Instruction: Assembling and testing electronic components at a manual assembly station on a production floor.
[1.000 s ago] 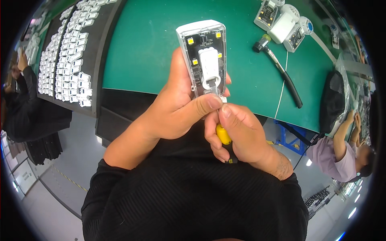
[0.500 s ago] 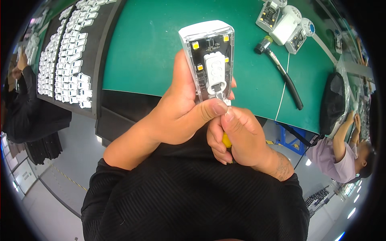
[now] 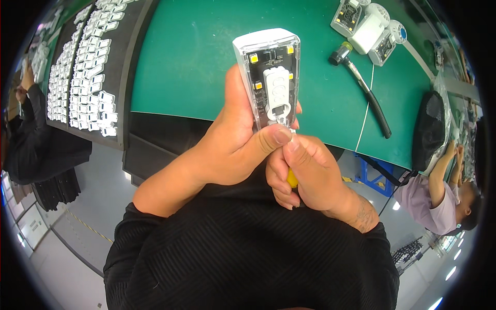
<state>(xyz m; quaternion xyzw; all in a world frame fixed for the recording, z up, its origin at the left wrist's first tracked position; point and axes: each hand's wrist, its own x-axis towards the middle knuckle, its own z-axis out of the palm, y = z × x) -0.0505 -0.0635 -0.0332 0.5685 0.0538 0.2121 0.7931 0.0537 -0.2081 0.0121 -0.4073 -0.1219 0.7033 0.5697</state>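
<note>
My left hand (image 3: 227, 142) is wrapped around a white device housing (image 3: 266, 37) with a clear cover, held upright above the front edge of the table. Behind the cover lie a black circuit board with several yellow square LEDs and a white oblong piece (image 3: 277, 90) marked with round shapes. Its thumb presses at the lower end of the housing. There the tip of the right thumb meets it. My right hand (image 3: 307, 173) is closed around a yellow object (image 3: 292, 179), mostly hidden by the fingers, so its kind does not show.
A mallet (image 3: 364, 90) with a black handle lies on the green table (image 3: 181, 62). Several white devices (image 3: 369, 33) stand at the far right, with a black mesh bag (image 3: 428, 129) nearer. Trays of small white parts (image 3: 93, 77) are at left. Other people work at both sides.
The device and both hands are nearly still; the housing has shifted very slightly, and the right fingertips sit a touch higher against its lower end.
</note>
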